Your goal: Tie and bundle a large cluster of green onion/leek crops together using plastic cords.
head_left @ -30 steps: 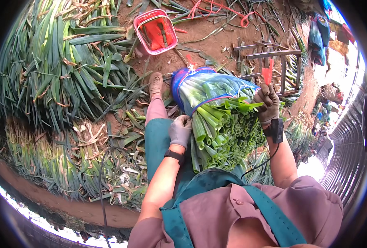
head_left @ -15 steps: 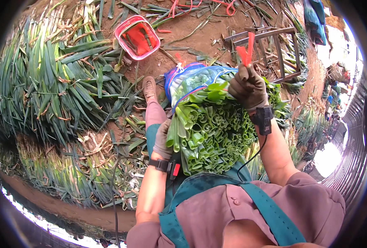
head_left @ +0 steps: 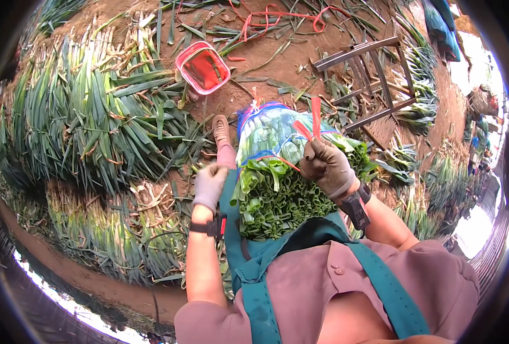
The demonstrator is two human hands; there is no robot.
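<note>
Right hand (head_left: pixel 327 167) pinches red plastic strip (head_left: pixel 316 117); left hand (head_left: pixel 209 184) is curled, contents unclear. Leek bundle (head_left: pixel 266 198) probably heavy, cut leaves (head_left: pixel 291 215) crushable; best held around blue-edged bag (head_left: pixel 270 135).

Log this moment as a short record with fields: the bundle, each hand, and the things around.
Bundle: green onions, hollow leaf ends showing, partly inside blue-edged translucent wrap
Left hand: gloved, closed, left of the bundle; nothing visible held
Right hand: gloved, over the bundle, gripping red ribbon
Beyond bundle: pink-rimmed bucket; metal frame to its right
Far left: green onion pile
</note>
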